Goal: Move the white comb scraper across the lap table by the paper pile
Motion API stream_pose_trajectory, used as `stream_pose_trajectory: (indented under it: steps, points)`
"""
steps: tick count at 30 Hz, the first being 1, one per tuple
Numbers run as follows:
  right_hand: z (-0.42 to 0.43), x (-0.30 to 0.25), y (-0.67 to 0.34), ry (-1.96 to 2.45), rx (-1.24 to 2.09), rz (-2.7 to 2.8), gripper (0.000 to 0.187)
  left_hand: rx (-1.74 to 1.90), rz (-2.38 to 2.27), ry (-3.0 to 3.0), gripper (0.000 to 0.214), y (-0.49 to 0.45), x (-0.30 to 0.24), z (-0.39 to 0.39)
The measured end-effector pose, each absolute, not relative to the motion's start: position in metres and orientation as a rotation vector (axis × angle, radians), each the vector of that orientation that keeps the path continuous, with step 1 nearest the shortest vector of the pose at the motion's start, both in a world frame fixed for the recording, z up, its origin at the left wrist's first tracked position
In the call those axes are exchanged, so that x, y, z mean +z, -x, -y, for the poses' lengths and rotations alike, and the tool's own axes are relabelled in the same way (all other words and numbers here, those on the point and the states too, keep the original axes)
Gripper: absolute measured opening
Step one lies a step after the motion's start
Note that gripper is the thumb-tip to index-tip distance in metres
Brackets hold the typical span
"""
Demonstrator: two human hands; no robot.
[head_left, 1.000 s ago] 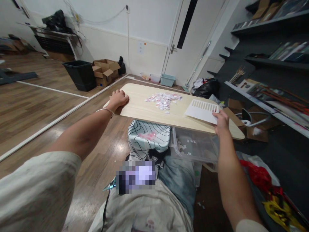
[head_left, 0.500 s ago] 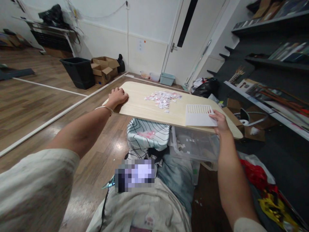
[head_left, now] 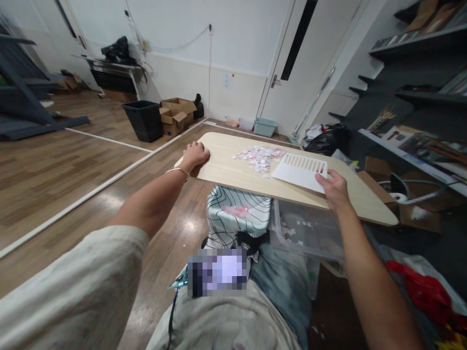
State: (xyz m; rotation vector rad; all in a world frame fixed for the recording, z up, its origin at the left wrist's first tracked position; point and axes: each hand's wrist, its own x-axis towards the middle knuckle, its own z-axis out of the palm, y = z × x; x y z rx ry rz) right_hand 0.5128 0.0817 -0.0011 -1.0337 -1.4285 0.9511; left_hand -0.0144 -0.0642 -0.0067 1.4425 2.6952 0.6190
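Note:
My left hand (head_left: 196, 153) rests palm down on the left end of the pale wooden tabletop (head_left: 222, 167), fingers bent and a little apart, with nothing visible in them. A bracelet circles that wrist. At the right, my right hand (head_left: 332, 188) pinches the corner of a flat white slotted plastic plate (head_left: 297, 178), thumb on top. The plate is tilted, its slots toward the far side. Its left end is close to a pile of small white and pinkish pieces (head_left: 260, 156) on the tabletop. Some fingers of the right hand are hidden beneath the plate.
Below the table's front edge are a lined-pattern cloth basin (head_left: 239, 199) with pink bits and a clear plastic bin (head_left: 310, 233) with white scraps. A pixelated phone-like screen (head_left: 219, 272) lies on my lap. Dark shelves (head_left: 412, 92) stand right; a black bin (head_left: 144, 121) stands left.
The slotted plate has moved left toward the pile and now tilts, with my right hand still on it. My left hand stays on the table's left end. The view has turned left.

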Motion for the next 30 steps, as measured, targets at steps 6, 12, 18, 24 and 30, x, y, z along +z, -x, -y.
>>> stream_pose_trajectory:
  steps: [6,12,18,24,30]
  points:
    - [-0.08,-0.002,-0.522,1.134,0.723,1.512,0.057,0.596,-2.698,-1.454,0.069,0.016,-0.007,0.063]
    - [-0.089,-0.003,-0.518,1.119,0.708,1.484,0.072,0.661,-2.678,-1.436,0.07,0.017,-0.007,0.064]
    - [-0.095,0.004,-0.496,1.046,0.732,1.53,0.075,0.644,-2.677,-1.439,0.07,0.014,-0.004,0.067]
    - [-0.095,0.001,-0.492,1.14,0.71,1.536,0.056,0.678,-2.676,-1.452,0.072,0.012,-0.005,0.069]
    - [-0.098,0.0,-0.498,1.2,0.623,1.379,0.035,0.662,-2.685,-1.437,0.07,0.011,-0.003,0.069]
